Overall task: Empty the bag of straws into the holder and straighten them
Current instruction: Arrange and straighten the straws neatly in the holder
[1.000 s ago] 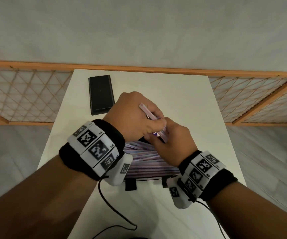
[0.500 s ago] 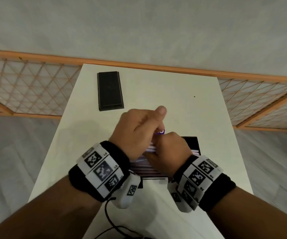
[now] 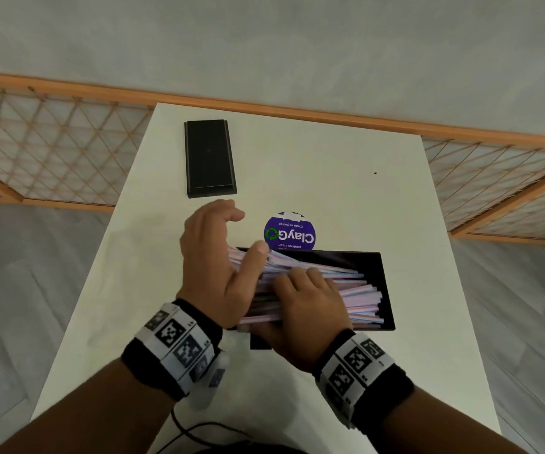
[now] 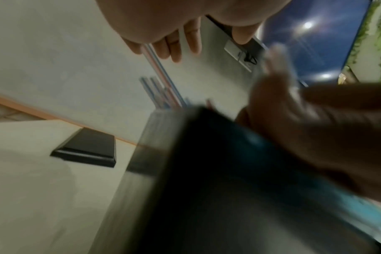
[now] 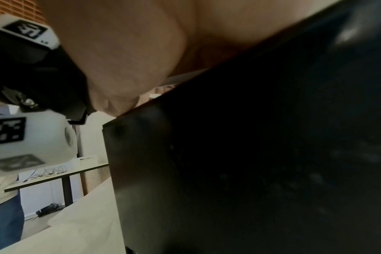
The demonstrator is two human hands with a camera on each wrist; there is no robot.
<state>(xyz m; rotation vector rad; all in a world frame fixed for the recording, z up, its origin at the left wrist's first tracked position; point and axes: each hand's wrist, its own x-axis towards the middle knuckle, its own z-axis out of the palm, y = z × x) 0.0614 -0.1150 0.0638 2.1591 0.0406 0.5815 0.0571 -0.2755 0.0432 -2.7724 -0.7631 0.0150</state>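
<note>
A black rectangular holder (image 3: 386, 290) sits on the white table (image 3: 330, 152), filled with pink, white and blue straws (image 3: 357, 291) lying lengthwise and slightly fanned. My left hand (image 3: 222, 247) stands at the straws' left ends with its palm against them, fingers straight and thumb on top. My right hand (image 3: 307, 293) lies over the middle of the pile, its fingers pressing on the straws and its thumb hidden. In the left wrist view, straw ends (image 4: 163, 89) rise above the blurred holder (image 4: 207, 171) near my left fingers (image 4: 174, 44). The right wrist view shows only the holder's dark wall (image 5: 250, 154).
A flat black lid-like box (image 3: 209, 157) lies at the table's far left. A round purple sticker (image 3: 290, 232) lies just behind the holder. A wooden lattice rail (image 3: 51, 139) runs behind the table. A black cable (image 3: 195, 430) trails at the near edge.
Both hands were bunched together over the holder, pinching a straw. My left hand has since opened at the straws' left ends, and my right hand has dropped flat onto the pile.
</note>
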